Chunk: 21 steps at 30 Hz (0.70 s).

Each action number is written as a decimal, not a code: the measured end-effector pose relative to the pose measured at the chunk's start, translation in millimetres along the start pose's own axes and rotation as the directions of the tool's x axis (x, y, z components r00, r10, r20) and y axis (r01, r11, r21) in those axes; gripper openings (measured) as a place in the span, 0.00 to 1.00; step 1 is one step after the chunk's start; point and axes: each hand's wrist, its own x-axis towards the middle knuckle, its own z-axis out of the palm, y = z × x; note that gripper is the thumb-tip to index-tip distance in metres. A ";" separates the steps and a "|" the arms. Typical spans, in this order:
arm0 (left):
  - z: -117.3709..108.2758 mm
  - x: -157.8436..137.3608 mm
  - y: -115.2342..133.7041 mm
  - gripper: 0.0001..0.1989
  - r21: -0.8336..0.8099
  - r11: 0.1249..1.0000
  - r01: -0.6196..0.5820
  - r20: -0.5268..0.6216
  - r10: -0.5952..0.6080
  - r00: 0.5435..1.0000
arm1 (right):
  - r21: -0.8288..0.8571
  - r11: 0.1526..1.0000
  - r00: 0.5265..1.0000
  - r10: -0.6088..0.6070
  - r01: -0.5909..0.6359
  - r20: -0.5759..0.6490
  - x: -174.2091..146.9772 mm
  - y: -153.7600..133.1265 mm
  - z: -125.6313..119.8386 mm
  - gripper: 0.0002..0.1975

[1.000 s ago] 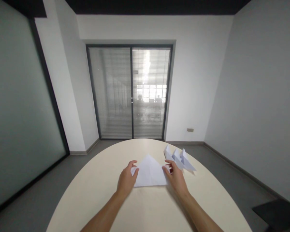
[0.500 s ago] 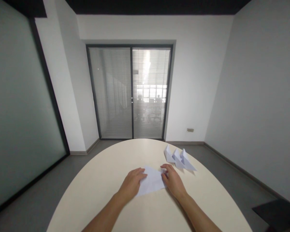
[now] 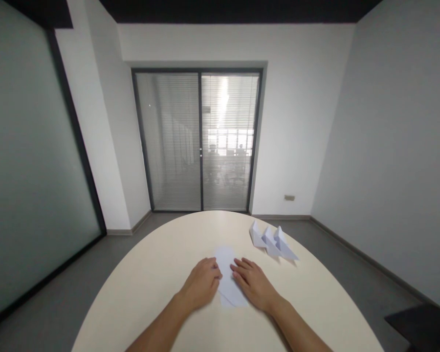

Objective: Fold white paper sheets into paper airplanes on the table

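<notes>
A white sheet of paper (image 3: 225, 274) lies on the round table between my hands, its long side pointing away from me and a folded edge slanting across its near end. My left hand (image 3: 202, 281) is at the left edge of the paper, with fingers curled in and closed on that edge. On the right side, my right hand (image 3: 254, 282) rests palm down, its fingers stretched out and apart over the paper's right edge. Three folded white paper boats (image 3: 273, 241) stand in a row, beyond my right hand.
The pale round table (image 3: 150, 274) curves away on both sides. Past its far edge is a glass door with blinds (image 3: 200, 142). A frosted glass panel (image 3: 33, 146) is at the left, and a dark flat object (image 3: 421, 322) at the lower right.
The paper has turned so that its long side points away from me. My right hand has flattened from a curled grip and shifted slightly left. The boats have not moved.
</notes>
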 end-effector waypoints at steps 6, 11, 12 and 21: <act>14.9 -5.8 -5.2 0.18 -0.063 0.997 -0.044 0.083 0.050 0.995 | -0.022 1.000 1.000 0.022 -0.022 -0.019 0.2 5.9 1.2 0.22; 21.2 -4.1 -8.5 0.21 0.053 0.993 0.105 0.010 -0.106 0.994 | 0.023 0.998 0.998 -0.065 0.066 -0.024 -4.6 -4.0 -3.3 0.20; 21.3 -3.8 -8.8 0.21 0.066 0.991 0.119 -0.004 -0.119 0.993 | 0.030 0.996 0.997 -0.079 0.079 -0.021 -5.4 -4.8 -3.5 0.21; 26.1 -3.2 -12.5 0.21 0.095 0.989 0.110 -0.041 -0.107 0.993 | 0.015 0.998 0.997 -0.064 0.065 -0.052 -1.8 -4.4 -5.8 0.16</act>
